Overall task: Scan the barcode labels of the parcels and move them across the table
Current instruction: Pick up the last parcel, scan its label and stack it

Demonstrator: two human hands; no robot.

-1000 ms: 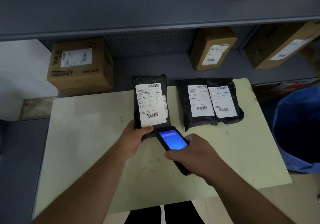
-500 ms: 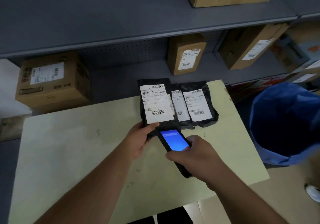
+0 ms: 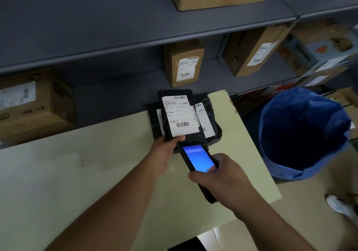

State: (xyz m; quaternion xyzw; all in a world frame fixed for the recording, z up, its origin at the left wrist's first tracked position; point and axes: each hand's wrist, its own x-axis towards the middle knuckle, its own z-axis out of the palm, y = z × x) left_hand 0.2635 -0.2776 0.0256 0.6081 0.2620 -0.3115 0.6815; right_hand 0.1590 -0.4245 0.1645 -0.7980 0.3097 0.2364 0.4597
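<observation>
L hand [image 3: 162,150] gripping parcel [image 3: 179,115], now over the two others; R hand [image 3: 222,177] gripping scanner [image 3: 197,160].

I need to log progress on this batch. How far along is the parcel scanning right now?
Looks done: two black parcels lie together at the table's far right end. In hand: the left hand holds a third black parcel by its near edge, over those two, while the right hand aims the scanner at its label. Left: setting it down; no further parcels wait on the table.
</observation>
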